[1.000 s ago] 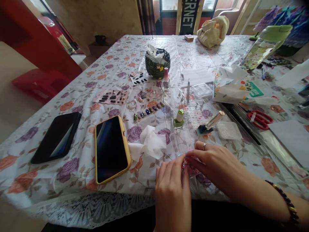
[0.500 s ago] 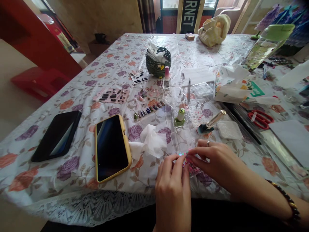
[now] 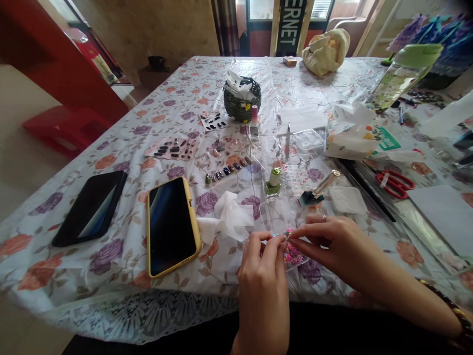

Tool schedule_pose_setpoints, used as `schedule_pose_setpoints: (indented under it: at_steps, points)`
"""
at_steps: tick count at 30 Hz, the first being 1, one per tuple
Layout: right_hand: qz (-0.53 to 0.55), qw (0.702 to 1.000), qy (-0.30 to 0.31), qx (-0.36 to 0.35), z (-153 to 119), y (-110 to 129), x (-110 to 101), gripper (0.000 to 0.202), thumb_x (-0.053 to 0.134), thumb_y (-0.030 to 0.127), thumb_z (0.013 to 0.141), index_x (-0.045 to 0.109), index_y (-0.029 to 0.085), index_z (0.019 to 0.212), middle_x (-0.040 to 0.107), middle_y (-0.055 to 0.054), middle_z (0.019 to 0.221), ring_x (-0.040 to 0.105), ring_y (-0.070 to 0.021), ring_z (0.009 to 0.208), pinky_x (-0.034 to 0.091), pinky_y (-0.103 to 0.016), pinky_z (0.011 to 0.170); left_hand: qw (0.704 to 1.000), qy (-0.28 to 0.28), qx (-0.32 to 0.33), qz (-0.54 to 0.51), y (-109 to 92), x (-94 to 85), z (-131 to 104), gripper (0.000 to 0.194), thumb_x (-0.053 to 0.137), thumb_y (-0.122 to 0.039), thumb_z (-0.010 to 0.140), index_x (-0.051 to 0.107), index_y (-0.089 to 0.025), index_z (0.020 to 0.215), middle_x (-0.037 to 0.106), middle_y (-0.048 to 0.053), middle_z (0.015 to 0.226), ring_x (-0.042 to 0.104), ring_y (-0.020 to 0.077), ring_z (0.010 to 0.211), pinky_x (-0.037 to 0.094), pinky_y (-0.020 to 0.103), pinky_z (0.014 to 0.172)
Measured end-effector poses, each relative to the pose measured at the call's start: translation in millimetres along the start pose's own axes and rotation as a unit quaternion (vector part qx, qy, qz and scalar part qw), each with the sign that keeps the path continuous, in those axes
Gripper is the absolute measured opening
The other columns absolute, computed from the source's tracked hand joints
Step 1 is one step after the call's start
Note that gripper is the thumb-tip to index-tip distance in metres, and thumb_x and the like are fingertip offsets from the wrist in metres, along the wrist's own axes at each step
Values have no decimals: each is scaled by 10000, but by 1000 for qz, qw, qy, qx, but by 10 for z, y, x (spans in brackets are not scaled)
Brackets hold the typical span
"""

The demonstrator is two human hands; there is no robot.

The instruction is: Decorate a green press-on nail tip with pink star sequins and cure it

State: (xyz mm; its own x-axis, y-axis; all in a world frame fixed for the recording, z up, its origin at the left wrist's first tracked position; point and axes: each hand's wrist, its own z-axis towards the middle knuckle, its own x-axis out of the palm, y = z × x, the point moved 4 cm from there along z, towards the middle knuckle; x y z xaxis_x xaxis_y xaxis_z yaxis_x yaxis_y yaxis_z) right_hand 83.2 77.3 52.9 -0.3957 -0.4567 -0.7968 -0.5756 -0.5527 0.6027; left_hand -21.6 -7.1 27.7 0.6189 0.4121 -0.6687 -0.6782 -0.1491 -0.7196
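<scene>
My left hand (image 3: 263, 271) and my right hand (image 3: 327, 239) meet at the fingertips over a clear box of pink and multicoloured glitter (image 3: 295, 257) near the table's front edge. Both hands are closed in a pinch at one spot; what is between the fingertips is too small to make out. Just behind them lies an empty clear tray (image 3: 275, 213). A green polish bottle (image 3: 272, 183) stands upright farther back, and a dark teal bottle (image 3: 311, 197) with a slanting clear handle is to its right. White tissue (image 3: 231, 217) lies left of my hands.
A yellow-cased phone (image 3: 173, 227) and a black phone (image 3: 90, 209) lie at the left. Behind are a row of painted nails (image 3: 229, 169), a dark basket (image 3: 242, 106) and a pink-capped bottle (image 3: 254, 123). Red scissors (image 3: 395, 183), a tissue pack (image 3: 351, 138) and a green-lidded bottle (image 3: 402, 76) are at the right.
My fingertips have come together in a pinch, and more of the glitter box shows between my hands. The whole view has shifted slightly.
</scene>
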Motion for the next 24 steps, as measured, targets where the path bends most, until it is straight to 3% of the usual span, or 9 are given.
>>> schedule_pose_setpoints:
  at_steps: [12, 20, 24]
  points:
    - [-18, 999, -27, -35, -27, -19, -147, 126, 568, 195, 828, 689, 230, 842, 627, 12, 742, 566, -82, 624, 398, -189, 600, 999, 13, -27, -19, -29, -45, 64, 120, 504, -135, 843, 604, -198, 866, 574, 13, 878, 558, 139, 802, 459, 262, 712]
    - [-70, 997, 11, -39, -74, -58, 45, 190, 474, 212, 883, 657, 178, 842, 590, -47, 832, 583, -140, 744, 435, -251, 682, 995, 51, -67, -54, 8, -30, 58, 141, 477, -144, 858, 604, -206, 865, 573, -2, 883, 553, 128, 812, 445, 254, 723]
    - [-61, 997, 4, -51, -91, -54, 17, 201, 457, 175, 887, 657, 193, 872, 577, -38, 836, 573, -128, 720, 424, -242, 663, 994, 49, -74, -61, 10, -37, 67, 135, 482, -154, 858, 607, -204, 853, 575, -5, 875, 553, 125, 802, 438, 252, 719]
